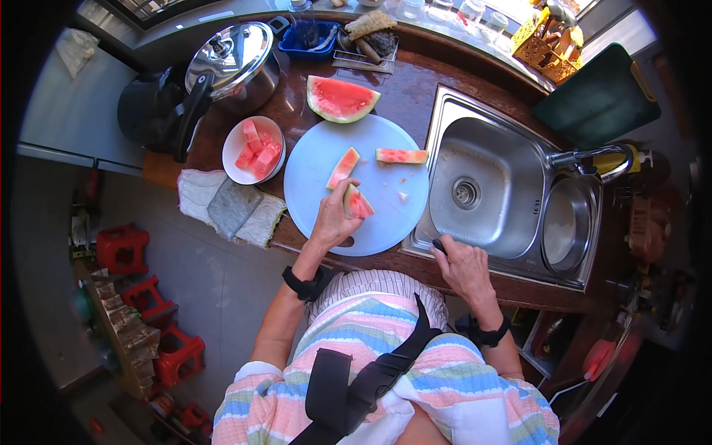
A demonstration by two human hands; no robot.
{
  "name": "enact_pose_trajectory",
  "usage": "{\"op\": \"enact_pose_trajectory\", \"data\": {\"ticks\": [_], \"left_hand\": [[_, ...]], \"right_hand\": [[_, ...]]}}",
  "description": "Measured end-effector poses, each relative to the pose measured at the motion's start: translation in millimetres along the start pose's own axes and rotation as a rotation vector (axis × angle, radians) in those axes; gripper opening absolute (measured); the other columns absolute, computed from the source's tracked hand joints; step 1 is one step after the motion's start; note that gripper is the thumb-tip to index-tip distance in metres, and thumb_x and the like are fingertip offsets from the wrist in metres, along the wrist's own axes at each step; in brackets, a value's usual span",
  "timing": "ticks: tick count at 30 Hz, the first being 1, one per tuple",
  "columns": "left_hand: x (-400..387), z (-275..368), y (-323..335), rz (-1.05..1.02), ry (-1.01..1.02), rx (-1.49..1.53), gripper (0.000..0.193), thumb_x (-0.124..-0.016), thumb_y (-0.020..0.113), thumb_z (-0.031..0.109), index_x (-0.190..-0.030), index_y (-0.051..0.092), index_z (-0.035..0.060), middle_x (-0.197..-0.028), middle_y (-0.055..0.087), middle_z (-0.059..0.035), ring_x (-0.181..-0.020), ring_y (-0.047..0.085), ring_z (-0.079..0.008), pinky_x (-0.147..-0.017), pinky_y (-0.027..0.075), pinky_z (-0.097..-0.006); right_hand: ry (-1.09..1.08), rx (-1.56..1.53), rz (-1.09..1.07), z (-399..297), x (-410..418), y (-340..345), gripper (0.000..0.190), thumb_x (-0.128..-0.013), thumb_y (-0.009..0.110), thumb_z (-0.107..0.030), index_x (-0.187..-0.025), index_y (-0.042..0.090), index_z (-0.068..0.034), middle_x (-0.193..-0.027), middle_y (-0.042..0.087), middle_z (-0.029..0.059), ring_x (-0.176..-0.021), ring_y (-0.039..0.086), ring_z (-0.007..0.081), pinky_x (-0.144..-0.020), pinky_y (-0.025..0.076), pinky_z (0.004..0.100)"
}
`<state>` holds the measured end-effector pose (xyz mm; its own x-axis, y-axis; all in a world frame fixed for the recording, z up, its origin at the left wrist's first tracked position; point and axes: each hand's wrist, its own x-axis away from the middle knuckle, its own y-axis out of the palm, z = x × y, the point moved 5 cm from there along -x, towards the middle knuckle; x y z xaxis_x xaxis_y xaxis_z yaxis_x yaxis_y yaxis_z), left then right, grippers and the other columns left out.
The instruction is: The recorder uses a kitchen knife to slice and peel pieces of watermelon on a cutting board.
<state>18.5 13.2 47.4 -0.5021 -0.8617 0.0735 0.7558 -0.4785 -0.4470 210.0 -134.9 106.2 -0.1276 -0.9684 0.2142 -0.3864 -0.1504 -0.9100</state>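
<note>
My left hand (335, 217) grips a small watermelon wedge (359, 203) over the round white cutting board (311, 222). Close by on the board lies a strip of watermelon rind (344, 168). Another rind strip (401, 156) lies near the board's right edge, with a few small scraps and seeds below it. A larger cut piece of watermelon (342, 99) rests at the board's far edge. Near the sink's front left corner, my right hand (464, 267) is closed around a black handle (439, 245); no blade can be made out.
Left of the board, a white bowl (229, 161) holds watermelon chunks beside folded cloths (236, 208). A pressure cooker (245, 72) stands behind. The steel sink (489, 167) with its faucet (589, 158) is to the right. Red plastic stools (123, 248) stand on the floor at left.
</note>
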Motion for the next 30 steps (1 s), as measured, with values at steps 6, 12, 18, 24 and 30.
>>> {"op": "enact_pose_trajectory", "data": {"ticks": [6,12,18,24,30], "left_hand": [[-0.4,-6.1,2.0,-0.014,-0.040,0.034,0.059,-0.058,0.070,0.000,-0.112,0.047,0.0048,-0.087,0.060,-0.0095,-0.083,0.061,-0.0188,-0.078,0.048,-0.0290],[0.5,-14.1,5.3,-0.042,-0.071,0.118,0.061,-0.059,0.071,-0.002,-0.115,0.047,0.0032,-0.090,0.060,-0.0071,-0.086,0.059,-0.0131,-0.081,0.047,-0.0267],[1.9,-14.1,8.4,-0.036,-0.047,0.130,0.064,-0.059,0.070,0.002,-0.118,0.047,0.0024,-0.088,0.061,-0.0091,-0.083,0.060,-0.0167,-0.078,0.047,-0.0279],[1.2,-18.9,11.8,-0.062,-0.055,0.314,0.060,-0.059,0.070,0.001,-0.114,0.047,0.0004,-0.092,0.062,-0.0089,-0.084,0.060,-0.0140,-0.077,0.048,-0.0266],[3.4,-15.9,14.0,-0.157,-0.157,0.576,0.060,-0.062,0.070,-0.004,-0.115,0.044,0.0023,-0.099,0.059,-0.0073,-0.092,0.058,-0.0129,-0.080,0.048,-0.0262]], "right_hand": [[-0.063,-0.025,0.003,-3.1,0.0,8.8,0.023,-0.086,0.056,-0.027,-0.083,0.049,-0.005,-0.066,0.060,0.0166,-0.063,0.060,0.0374,-0.056,0.046,0.0467],[0.050,-0.045,0.025,7.2,-1.7,11.2,0.024,-0.087,0.055,-0.028,-0.082,0.048,-0.005,-0.064,0.059,0.0176,-0.064,0.060,0.0382,-0.055,0.045,0.0479],[-0.041,-0.081,-0.002,-1.4,-1.4,16.4,0.025,-0.087,0.054,-0.029,-0.082,0.048,-0.006,-0.063,0.058,0.0187,-0.062,0.059,0.0392,-0.055,0.045,0.0479],[0.051,-0.089,0.036,9.4,-3.5,27.5,0.025,-0.087,0.054,-0.030,-0.083,0.050,-0.006,-0.062,0.058,0.0190,-0.062,0.059,0.0392,-0.056,0.045,0.0487],[0.130,-0.138,0.098,13.8,-3.2,27.1,0.025,-0.088,0.053,-0.031,-0.086,0.053,-0.006,-0.063,0.059,0.0198,-0.063,0.059,0.0395,-0.056,0.045,0.0481]]}}
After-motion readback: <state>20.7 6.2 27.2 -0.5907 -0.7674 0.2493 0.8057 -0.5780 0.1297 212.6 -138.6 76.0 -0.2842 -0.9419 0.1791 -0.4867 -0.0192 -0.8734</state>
